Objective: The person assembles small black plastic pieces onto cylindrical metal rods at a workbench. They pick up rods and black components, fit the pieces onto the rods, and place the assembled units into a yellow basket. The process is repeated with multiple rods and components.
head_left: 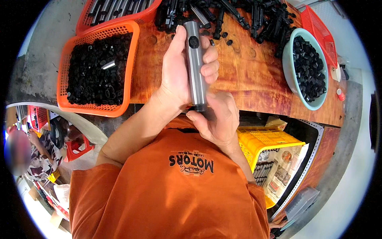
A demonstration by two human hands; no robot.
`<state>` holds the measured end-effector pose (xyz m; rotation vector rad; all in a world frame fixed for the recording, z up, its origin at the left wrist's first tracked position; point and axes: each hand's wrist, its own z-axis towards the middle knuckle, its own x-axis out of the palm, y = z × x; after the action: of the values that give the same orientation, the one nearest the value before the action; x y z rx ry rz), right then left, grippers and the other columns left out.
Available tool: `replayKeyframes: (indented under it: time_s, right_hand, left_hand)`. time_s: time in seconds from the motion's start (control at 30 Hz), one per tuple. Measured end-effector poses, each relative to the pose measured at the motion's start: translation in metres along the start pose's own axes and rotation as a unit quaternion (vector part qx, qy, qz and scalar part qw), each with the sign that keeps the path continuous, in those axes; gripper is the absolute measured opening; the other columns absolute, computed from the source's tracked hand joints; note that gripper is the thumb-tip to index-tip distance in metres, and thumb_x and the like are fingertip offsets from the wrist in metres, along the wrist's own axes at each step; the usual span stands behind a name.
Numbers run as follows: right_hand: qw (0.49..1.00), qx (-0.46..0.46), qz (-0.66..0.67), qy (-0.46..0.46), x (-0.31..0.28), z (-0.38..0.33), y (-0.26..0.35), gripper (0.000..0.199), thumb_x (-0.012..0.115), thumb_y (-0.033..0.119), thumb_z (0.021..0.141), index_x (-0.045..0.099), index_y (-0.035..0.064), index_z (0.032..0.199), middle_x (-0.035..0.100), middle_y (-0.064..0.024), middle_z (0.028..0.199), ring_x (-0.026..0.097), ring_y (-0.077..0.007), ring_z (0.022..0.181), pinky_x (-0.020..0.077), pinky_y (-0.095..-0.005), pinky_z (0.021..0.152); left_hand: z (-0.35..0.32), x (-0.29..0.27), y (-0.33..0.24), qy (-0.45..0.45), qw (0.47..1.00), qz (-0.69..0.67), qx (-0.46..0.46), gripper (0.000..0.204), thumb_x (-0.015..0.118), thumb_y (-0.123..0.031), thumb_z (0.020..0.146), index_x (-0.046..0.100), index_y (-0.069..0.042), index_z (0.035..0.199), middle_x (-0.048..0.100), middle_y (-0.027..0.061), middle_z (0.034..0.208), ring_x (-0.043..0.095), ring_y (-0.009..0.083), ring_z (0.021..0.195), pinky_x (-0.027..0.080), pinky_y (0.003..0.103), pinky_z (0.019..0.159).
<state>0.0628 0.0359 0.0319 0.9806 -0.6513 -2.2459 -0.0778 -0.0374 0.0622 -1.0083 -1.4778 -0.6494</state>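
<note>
A grey metal tube with a round black button (195,65) stands upright in front of my chest, over the wooden table's near edge. My left hand (179,75) wraps around its upper half, thumb and fingers closed on it. My right hand (217,119) sits below, its fingers pinched on the small black cap at the tube's lower end (200,107). Both forearms come up from my orange shirt.
An orange basket (63,79) of small black parts sits at the left, a red basket (91,20) of grey tubes behind it. A pale green bowl (289,67) of black caps stands at the right, a pile of black parts (246,18) at the back. Below the table stands a yellow crate (258,139).
</note>
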Motion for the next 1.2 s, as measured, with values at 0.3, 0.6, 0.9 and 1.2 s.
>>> replayKeyframes:
  time_s: [0.3,0.6,0.9,1.2]
  right_hand:
    - [1.0,-0.025,0.008,-0.01,0.004,0.0,0.0,0.051,0.078,0.03,0.078,0.06,-0.0042,0.111,0.062,-0.014,0.092,0.059,-0.0264,0.071,0.0483,-0.0341,0.063]
    - [0.954,-0.204,0.008,-0.218,-0.031,0.014,-0.042,0.076,0.032,0.063,0.095,0.039,-0.0035,0.132,0.051,-0.0221,0.123,0.053,-0.0337,0.11,0.0426,-0.0424,0.096]
    - [0.979,-0.167,-0.035,-0.115,0.053,0.066,-0.028,0.082,0.059,0.048,0.081,0.035,-0.0073,0.137,0.046,-0.0227,0.134,0.047,-0.0376,0.118,0.0331,-0.0441,0.1]
    - [0.978,0.203,-0.007,-0.048,-0.004,0.029,-0.072,0.025,0.059,0.01,0.091,0.056,-0.0005,0.113,0.06,-0.0155,0.104,0.06,-0.0237,0.088,0.0487,-0.0339,0.077]
  left_hand:
    - [-0.005,0.006,0.003,0.033,0.993,0.102,0.048,0.06,0.028,-0.062,0.097,0.053,-0.008,0.09,0.043,0.0023,0.065,0.042,0.0147,0.051,0.034,0.027,0.045]
    - [-0.007,-0.005,-0.006,-0.205,0.971,0.07,0.097,0.047,0.043,-0.056,0.095,0.052,-0.01,0.09,0.052,0.0028,0.07,0.047,0.0153,0.053,0.039,0.027,0.045]
    - [-0.006,-0.034,0.02,-0.14,0.984,0.091,0.064,0.039,0.04,-0.05,0.099,0.05,-0.012,0.092,0.055,0.0026,0.082,0.054,0.0139,0.074,0.047,0.028,0.067]
    - [-0.035,-0.03,-0.021,-0.199,0.947,0.213,0.136,0.039,0.049,-0.047,0.097,0.052,-0.008,0.095,0.049,0.002,0.071,0.048,0.0136,0.055,0.037,0.025,0.047]
